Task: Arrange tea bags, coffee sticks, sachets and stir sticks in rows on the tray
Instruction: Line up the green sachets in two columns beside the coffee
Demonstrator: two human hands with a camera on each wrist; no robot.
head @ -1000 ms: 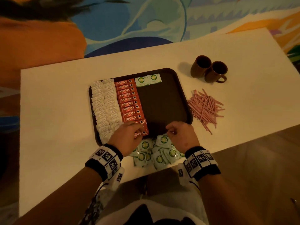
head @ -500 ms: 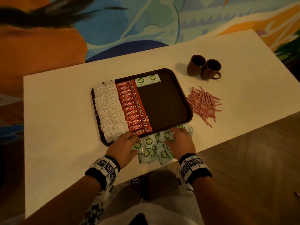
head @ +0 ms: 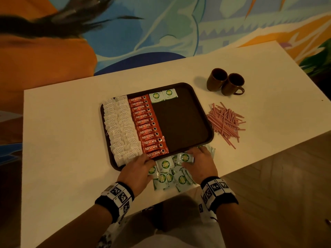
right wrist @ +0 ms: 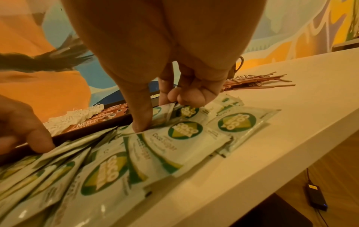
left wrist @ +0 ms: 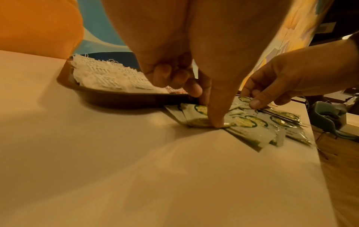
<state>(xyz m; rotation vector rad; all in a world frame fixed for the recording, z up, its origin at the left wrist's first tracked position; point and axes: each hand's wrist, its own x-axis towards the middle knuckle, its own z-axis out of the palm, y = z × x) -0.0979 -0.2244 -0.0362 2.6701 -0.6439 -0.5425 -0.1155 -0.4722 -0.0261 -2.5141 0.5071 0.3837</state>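
Observation:
The dark brown tray (head: 186, 122) holds two columns of white tea bags (head: 120, 129), a row of red coffee sticks (head: 148, 126) and two green sachets (head: 163, 95) at its far edge. A loose pile of green sachets (head: 170, 178) lies on the table in front of the tray. My left hand (head: 151, 166) is at the pile's left side; its thumb (left wrist: 217, 122) presses a sachet (left wrist: 200, 109) and its fingers curl behind that sachet by the tray rim. My right hand (head: 190, 159) pinches one sachet (head: 184, 157) and tilts its edge up (right wrist: 167, 110).
Pink stir sticks (head: 225, 122) lie heaped on the table right of the tray. Two brown mugs (head: 225, 83) stand behind them. The sachet pile sits close to the table's near edge (right wrist: 252, 153), with wooden floor below. The tray's right half is bare.
Both hands pulled back from the tray's near rim onto the sachet pile. The right hand took hold of a sachet; the left hand came off the last coffee stick.

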